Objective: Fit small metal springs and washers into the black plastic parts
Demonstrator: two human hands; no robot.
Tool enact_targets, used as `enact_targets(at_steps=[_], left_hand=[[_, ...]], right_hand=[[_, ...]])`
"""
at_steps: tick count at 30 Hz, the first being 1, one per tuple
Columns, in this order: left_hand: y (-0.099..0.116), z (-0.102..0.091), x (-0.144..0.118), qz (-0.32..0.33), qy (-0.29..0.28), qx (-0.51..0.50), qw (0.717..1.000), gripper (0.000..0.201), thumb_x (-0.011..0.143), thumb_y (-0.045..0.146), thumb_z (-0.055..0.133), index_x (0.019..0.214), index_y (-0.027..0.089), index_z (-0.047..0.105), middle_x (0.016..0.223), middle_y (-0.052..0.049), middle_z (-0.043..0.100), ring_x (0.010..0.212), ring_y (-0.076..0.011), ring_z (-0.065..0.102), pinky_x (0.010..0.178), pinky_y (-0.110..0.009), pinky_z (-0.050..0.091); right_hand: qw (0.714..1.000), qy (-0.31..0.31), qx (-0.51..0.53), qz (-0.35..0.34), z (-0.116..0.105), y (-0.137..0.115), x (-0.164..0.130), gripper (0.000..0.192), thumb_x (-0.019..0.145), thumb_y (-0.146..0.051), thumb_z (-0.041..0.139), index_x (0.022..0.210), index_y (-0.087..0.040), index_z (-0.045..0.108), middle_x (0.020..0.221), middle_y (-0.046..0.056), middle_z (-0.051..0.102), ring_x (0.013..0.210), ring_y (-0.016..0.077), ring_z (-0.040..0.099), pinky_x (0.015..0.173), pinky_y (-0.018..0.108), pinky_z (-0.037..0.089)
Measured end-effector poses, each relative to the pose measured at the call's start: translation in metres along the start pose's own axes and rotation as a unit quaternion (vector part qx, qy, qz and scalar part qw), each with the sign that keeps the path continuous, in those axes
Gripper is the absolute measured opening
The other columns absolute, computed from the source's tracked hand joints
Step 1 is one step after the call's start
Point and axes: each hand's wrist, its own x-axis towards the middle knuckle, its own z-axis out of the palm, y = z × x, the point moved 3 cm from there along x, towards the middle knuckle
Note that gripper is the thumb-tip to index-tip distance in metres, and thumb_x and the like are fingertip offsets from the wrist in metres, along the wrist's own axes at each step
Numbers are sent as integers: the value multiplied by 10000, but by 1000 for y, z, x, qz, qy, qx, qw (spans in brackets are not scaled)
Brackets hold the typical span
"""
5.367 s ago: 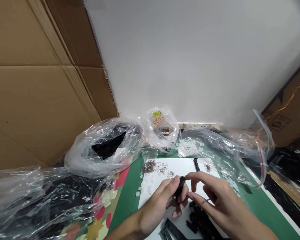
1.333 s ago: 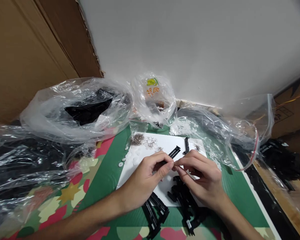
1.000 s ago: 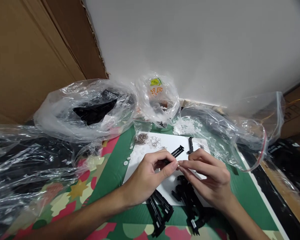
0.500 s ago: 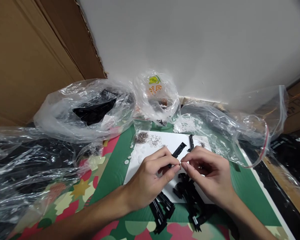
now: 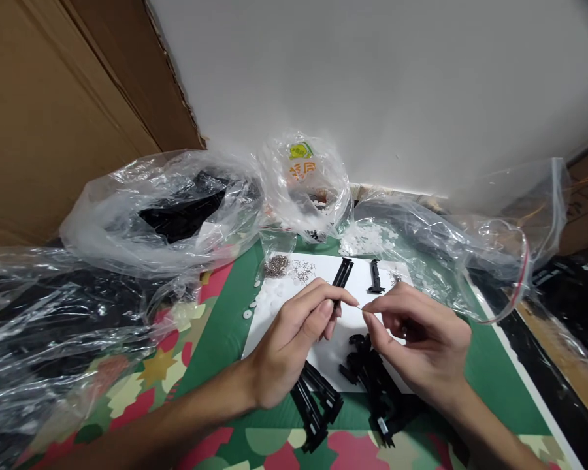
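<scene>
Just below and right of the frame's centre, the left hand (image 5: 294, 329) grips a black slotted part (image 5: 343, 273), probably light, stiff and best held along its sides, while the right hand (image 5: 424, 329) pinches a tiny thin piece (image 5: 359, 308), likely slippery.

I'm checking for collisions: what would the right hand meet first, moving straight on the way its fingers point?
Probably the extended index finger of the left hand, though depth is hard to judge.
</scene>
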Motion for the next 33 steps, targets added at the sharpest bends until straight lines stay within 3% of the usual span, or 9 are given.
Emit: enact_targets(at_steps=[4,9,11,14,16,24,33], left_hand=[[-7,5,0,-15,8,-93,996,312,1114,387,573,1417,313,559,1063,-18,611,842,-134,575,784,-257,489],[-10,5,3,-22,24,-129,991,680,1010,303,772,1586,360,415,1028,-8,714,913,-150,672,878,-263,525],[-10,4,4,-23,27,-115,993,697,982,305,806,1592,319,469,1077,-35,754,1009,-186,704,951,-293,540],[-10,1,6,-11,29,-75,997,503,955,371,825,1411,214,684,1135,-80,790,1091,-240,723,1007,-336,560],[-10,0,6,-7,40,-46,998,435,936,406,838,1309,198,749,1125,-75,802,1079,-244,733,1011,-340,570],[-12,-1,4,5,48,-9,999,389,942,395,835,1291,239,766,1119,-41,813,1049,-211,747,988,-299,591],[-9,-3,6,-3,51,-20,998,328,905,324,875,1212,240,798,1133,-37,826,1064,-217,767,984,-292,609]], right_hand=[[998,7,-41,-50,0,-4,2,184,924,-43,698,978,-212,749,751,16,657,594,127,557,495,262,423],[991,-14,-69,-112,-1,-8,4,233,915,-4,689,1012,-210,740,780,41,706,606,134,628,513,258,485],[988,-25,-81,-129,-1,-7,2,234,919,-8,686,1013,-217,731,769,33,699,596,133,631,523,257,502],[983,-41,-107,-142,-2,-3,-3,248,924,-12,669,1015,-237,721,772,21,693,602,133,640,533,252,507],[979,-54,-130,-147,-2,0,-7,258,921,-12,667,1031,-240,716,798,26,701,617,134,647,530,249,496],[968,-62,-182,-161,-4,3,-12,280,917,-6,676,1074,-236,693,808,24,715,618,127,647,524,243,476],[969,-95,-145,-175,-6,4,-6,277,974,-33,648,1178,-215,695,835,37,717,653,134,681,523,251,462]])
